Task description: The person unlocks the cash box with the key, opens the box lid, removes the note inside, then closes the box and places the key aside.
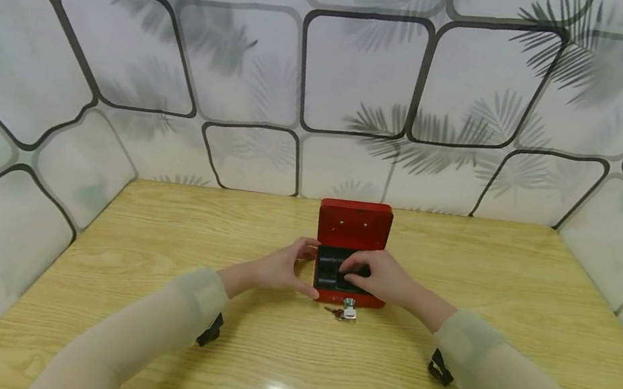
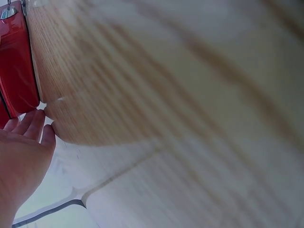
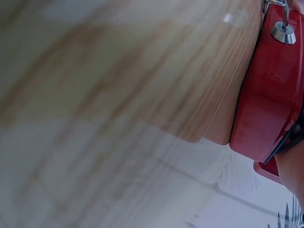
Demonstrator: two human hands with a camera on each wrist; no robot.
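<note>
A red cash box (image 1: 352, 300) stands on the table with its lid (image 1: 354, 224) raised at the back. Inside it sits a black tray (image 1: 327, 269) with compartments. My left hand (image 1: 283, 266) is at the box's left end, fingers touching its side and thumb by the front left corner. Reaching in from the right, my right hand (image 1: 386, 278) pinches at the middle of the tray with curled fingers; its fingertips are small and dark-shadowed there. In the right wrist view a key stands in the silver lock (image 3: 283, 33) on the front. Other keys (image 1: 337, 313) hang before the box.
The box stands on a light wooden table (image 1: 262, 350), toward its far side. Pale patterned cloth (image 1: 360, 80) hangs along the back and both sides. A dark strap (image 1: 210, 330) shows below the left sleeve, another (image 1: 440, 368) below the right.
</note>
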